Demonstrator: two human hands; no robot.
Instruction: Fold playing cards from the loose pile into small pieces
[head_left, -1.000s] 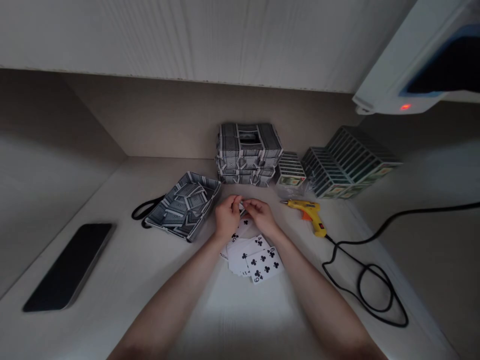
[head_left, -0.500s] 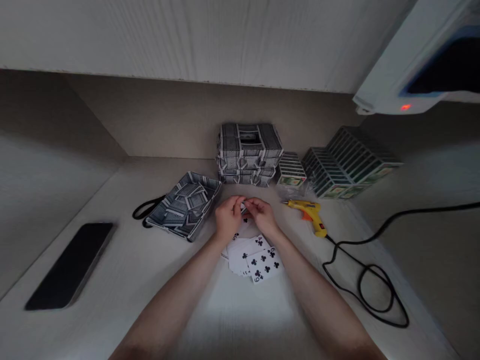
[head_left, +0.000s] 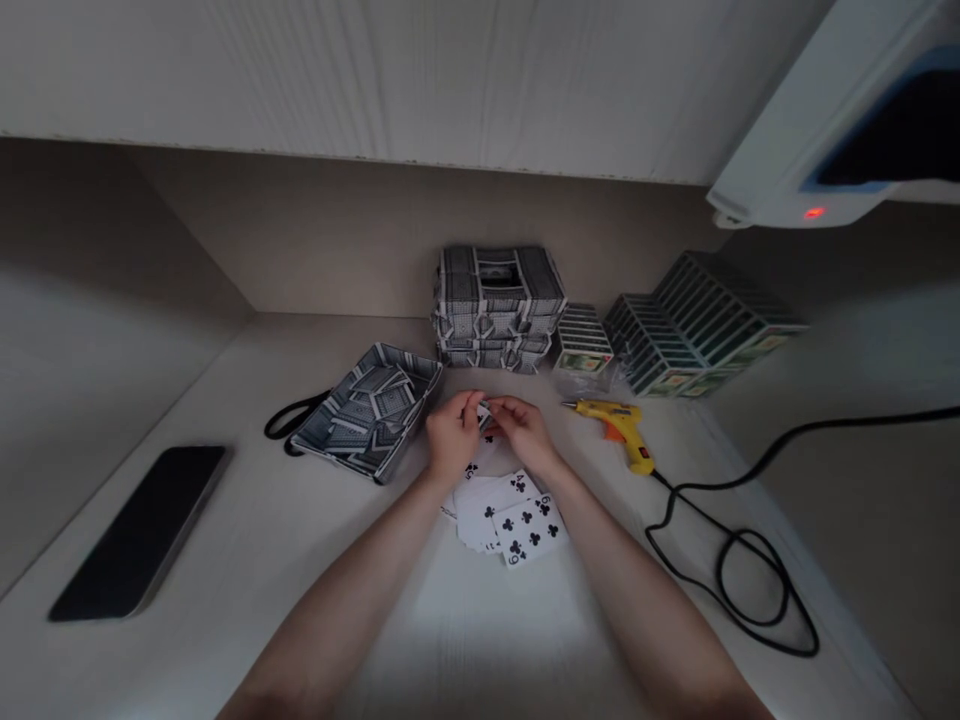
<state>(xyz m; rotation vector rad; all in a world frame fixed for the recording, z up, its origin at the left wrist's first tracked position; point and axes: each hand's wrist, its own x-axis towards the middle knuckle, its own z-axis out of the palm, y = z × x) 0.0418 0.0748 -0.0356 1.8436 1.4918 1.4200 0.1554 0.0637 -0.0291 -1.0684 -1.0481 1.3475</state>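
Observation:
Between my fingertips is a playing card (head_left: 484, 414), partly hidden, with a black club mark showing. My left hand (head_left: 453, 432) pinches it from the left, and my right hand (head_left: 523, 430) has thumb and fingers closed on its right side. Just below my hands lies a loose pile of playing cards (head_left: 474, 515), face up, clubs among them. A six of clubs (head_left: 531, 528) rests on the pile's right side. To the left stands an open tray made of patterned cards (head_left: 307, 440), with folded card pieces (head_left: 382, 400) inside.
A box built of folded cards (head_left: 499, 305) stands behind my hands. Card packs (head_left: 581, 340) and taller stacks of packs (head_left: 697, 325) are at back right. A yellow glue gun (head_left: 619, 428) with a black cable (head_left: 739, 610) lies right; a phone (head_left: 142, 532) lies left. A shelf (head_left: 420, 90) overhangs.
My hands have shifted very slightly, the left one a little to the left, and more of the held card's face shows between them. The pile and tray have stayed put.

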